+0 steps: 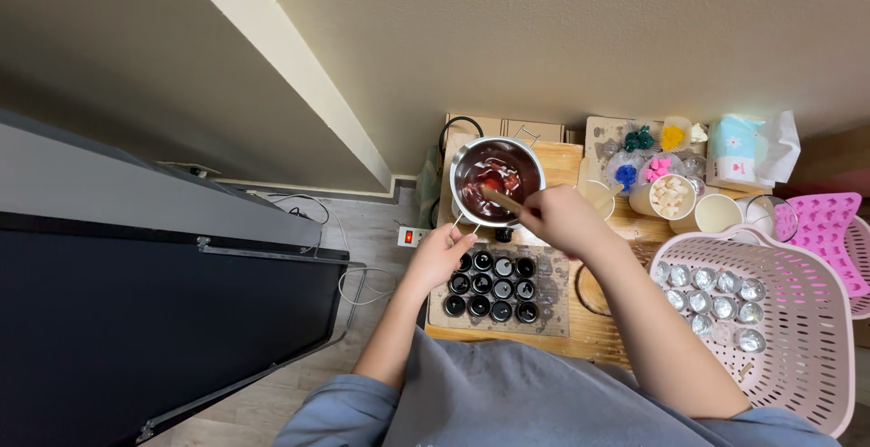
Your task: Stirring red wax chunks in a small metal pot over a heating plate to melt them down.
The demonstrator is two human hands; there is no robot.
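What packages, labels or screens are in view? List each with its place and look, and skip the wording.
Soft pack: far right end of the wooden table, behind the cups; pale blue top, white lower part with a small pink mark, crinkled white wrapping beside it.
Small clear bags: back of the table, left of the pack; they hold teal, yellow, blue and pink pieces.
Large dark panel: left of the person, flat black with a grey frame; whether it is a screen cannot be told.

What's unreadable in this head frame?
- Lower end of the wooden stick: sunk in the dark red liquid of the metal pot.
- Right hand grip: seen only from the back.
- Pot handle: covered by the left hand.
- Small black tins: contents too small to tell.
- Pink basket: cut by the right edge.
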